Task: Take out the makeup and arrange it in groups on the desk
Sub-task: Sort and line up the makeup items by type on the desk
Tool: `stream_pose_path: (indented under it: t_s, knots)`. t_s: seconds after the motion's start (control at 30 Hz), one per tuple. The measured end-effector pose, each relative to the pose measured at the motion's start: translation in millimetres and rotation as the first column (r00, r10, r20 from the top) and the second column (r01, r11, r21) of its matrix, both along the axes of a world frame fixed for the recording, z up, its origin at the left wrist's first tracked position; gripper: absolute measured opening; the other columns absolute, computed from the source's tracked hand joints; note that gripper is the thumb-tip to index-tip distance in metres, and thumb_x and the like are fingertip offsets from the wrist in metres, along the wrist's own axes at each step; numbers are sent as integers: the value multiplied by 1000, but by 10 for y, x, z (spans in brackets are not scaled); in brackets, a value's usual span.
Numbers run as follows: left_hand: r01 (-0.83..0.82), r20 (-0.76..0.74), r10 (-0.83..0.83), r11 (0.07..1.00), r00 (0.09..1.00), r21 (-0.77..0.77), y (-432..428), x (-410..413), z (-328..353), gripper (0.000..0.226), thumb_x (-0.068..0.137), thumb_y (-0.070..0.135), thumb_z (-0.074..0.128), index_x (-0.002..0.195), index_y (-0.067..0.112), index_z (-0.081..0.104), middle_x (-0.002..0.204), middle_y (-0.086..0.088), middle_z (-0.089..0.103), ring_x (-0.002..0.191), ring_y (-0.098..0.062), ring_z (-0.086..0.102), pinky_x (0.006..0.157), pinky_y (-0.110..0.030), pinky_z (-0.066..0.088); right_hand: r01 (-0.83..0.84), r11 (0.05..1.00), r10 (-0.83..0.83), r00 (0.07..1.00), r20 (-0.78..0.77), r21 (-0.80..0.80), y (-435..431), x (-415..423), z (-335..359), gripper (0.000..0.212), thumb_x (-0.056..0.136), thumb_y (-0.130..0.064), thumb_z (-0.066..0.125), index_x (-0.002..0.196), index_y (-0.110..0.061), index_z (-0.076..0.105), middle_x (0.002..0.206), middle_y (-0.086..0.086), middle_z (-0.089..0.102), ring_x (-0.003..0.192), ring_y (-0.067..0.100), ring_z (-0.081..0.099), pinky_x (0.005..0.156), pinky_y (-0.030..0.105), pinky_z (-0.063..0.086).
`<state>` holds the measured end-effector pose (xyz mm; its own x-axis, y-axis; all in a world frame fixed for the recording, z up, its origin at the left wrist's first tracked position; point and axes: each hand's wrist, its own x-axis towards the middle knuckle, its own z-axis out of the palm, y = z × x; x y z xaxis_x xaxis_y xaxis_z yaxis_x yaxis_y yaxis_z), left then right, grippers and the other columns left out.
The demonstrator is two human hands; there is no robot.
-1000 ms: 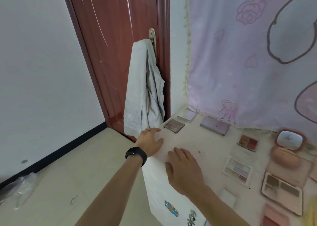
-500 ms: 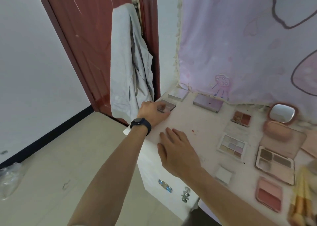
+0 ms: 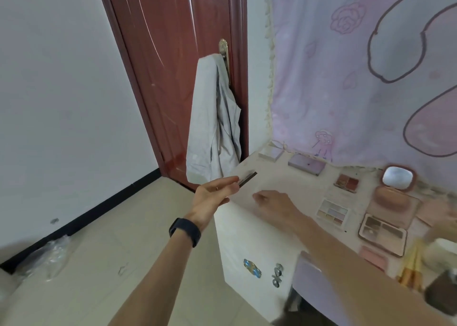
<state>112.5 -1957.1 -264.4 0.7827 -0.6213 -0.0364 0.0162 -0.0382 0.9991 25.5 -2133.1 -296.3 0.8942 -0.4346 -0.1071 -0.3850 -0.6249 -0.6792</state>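
Your left hand (image 3: 212, 194) pinched a palette (image 3: 247, 178) at its fingertips; your right hand (image 3: 274, 204) sat just beside, fingers loosely curled, empty (bit blurry).

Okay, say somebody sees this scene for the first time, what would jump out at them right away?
The left hand pinches a small dark palette above the left corner of the white desk. To the right, open eyeshadow palettes and a compact mirror sit across it. Behind, a grey garment hangs from the handle of the red-brown door.
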Motion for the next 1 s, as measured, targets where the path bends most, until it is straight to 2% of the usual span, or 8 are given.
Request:
stream_pose_path:
  t_s: [0.1, 0.17, 0.33, 0.43, 0.5, 0.7, 0.87, 1.0]
  knots:
    - [19, 121, -21, 1000, 992, 13, 226, -318, 90, 28, 81, 25, 82, 109, 27, 78, 108, 13, 75, 106, -7, 67, 85, -15, 51, 149, 820, -255, 959, 121, 553, 148, -304, 283, 41, 102, -49, 48, 101, -16, 72, 103, 5, 77, 93, 26, 74, 83, 36, 57]
    - [60, 245, -78, 995, 966, 83, 323, -517, 103, 29, 80, 21, 83, 107, 29, 78, 105, 17, 74, 105, -4, 65, 84, -12, 48, 100, 651, -296, 946, 131, 752, 259, -603, 372, 45, 99, -54, 55, 105, -14, 73, 98, 10, 79, 81, 26, 77, 66, 32, 59]
    - [19, 579, -115, 985, 807, 169, 356, -1098, 21, 53, 69, 40, 79, 120, 46, 65, 116, 26, 66, 115, -3, 57, 92, -21, 48, 66, 446, -406, 904, 136, 893, 490, -1380, 197, 15, 97, -13, 66, 96, -2, 77, 84, 14, 75, 60, 16, 67, 56, 22, 56]
    - [18, 487, -56, 996, 871, 82, 272, -1380, -66, 74, 64, 55, 82, 133, 44, 55, 125, 23, 62, 117, -2, 57, 94, -20, 49, 37, 87, -457, 890, 7, 996, 555, -1722, 54, 22, 96, -7, 64, 83, 0, 81, 85, 18, 74, 58, 17, 66, 53, 23, 58]
    - [42, 422, -79, 995, 903, 94, 191, -1511, -121, 76, 62, 60, 82, 131, 41, 57, 122, 19, 64, 115, -2, 59, 97, -27, 50, 19, -21, -424, 905, -26, 1000, 584, -1872, 13, 17, 91, -10, 68, 90, 1, 80, 86, 17, 73, 58, 16, 66, 52, 23, 58]
    - [69, 480, -139, 984, 866, 161, 83, -1743, -207, 74, 61, 64, 83, 127, 41, 61, 117, 27, 65, 112, 4, 59, 96, -27, 51, 35, 0, -464, 886, -32, 999, 534, -2162, -139, 31, 79, -16, 74, 105, 1, 73, 85, 15, 71, 61, 16, 66, 53, 24, 58]
    - [93, 565, -231, 960, 792, 262, 33, -1838, -184, 81, 59, 72, 80, 132, 46, 56, 120, 25, 63, 114, 5, 57, 98, -22, 47, 70, 276, -431, 900, 58, 959, 425, -2281, -181, 43, 77, -34, 75, 109, -6, 75, 108, 17, 74, 90, 25, 73, 79, 36, 58]
    - [103, 642, -339, 921, 687, 376, 36, -1914, -120, 85, 60, 79, 72, 136, 50, 49, 115, 40, 52, 112, 16, 48, 96, -8, 38, 21, 476, -334, 929, 159, 879, 376, -2411, -94, 52, 75, -54, 83, 112, -18, 74, 111, 9, 76, 103, 28, 74, 84, 39, 59]
